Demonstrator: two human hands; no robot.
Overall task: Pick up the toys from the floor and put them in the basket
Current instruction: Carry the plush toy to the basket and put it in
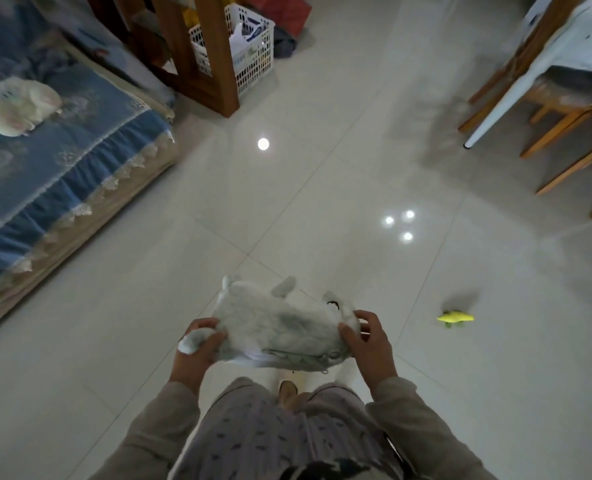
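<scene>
A grey-white plush animal [280,327] hangs above the floor in front of me, held sideways between both hands. My left hand [197,351] grips its tail end and my right hand [367,344] grips its head end. A small yellow and green toy [455,318] lies on the tiles to the right of my right hand. The white plastic basket [253,69] stands at the far end of the floor, partly behind a wooden frame, with white and blue items inside it.
A sofa with a blue lace-edged cover [62,174] runs along the left, with a white plush toy [14,107] lying on it. The wooden frame [215,53] stands in front of the basket. Chairs and table legs [544,98] crowd the right side. Glossy tiles span the middle.
</scene>
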